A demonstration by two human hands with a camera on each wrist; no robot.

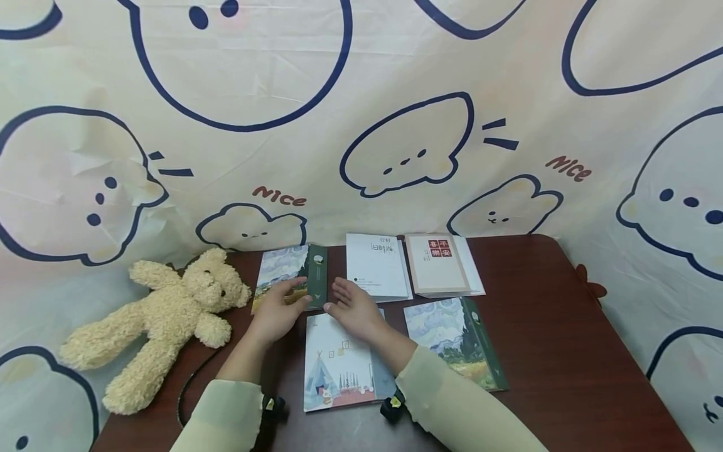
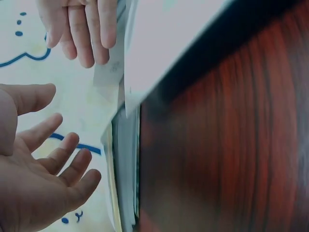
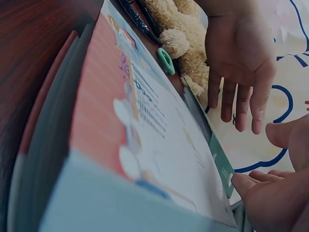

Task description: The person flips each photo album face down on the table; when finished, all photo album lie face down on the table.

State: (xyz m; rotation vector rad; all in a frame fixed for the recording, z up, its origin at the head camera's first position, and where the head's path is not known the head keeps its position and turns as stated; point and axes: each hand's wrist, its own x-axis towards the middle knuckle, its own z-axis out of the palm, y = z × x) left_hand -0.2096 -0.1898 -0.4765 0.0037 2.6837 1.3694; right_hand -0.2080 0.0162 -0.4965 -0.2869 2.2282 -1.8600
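Both hands hang over the notebooks in the middle of the table, palms turned towards each other and fingers extended. My left hand [image 1: 278, 314] is at the near edge of a notebook with a painted landscape and a green spine [image 1: 318, 270]; whether it touches the cover cannot be told. My right hand [image 1: 359, 314] is above the far end of a white notebook with a tent drawing [image 1: 333, 376]. Neither hand holds anything. In the left wrist view, the left hand [image 2: 43, 169] appears below the right hand [image 2: 89, 29], with a gap between them.
A cream plush bear [image 1: 169, 314] lies at the left. Behind the right hand are a white notebook [image 1: 373, 263] and a cream one with a red square [image 1: 437, 270]. Another painted notebook [image 1: 452, 339] lies to the right. A patterned cloth [image 1: 395, 75] hangs behind the brown table [image 1: 565, 364].
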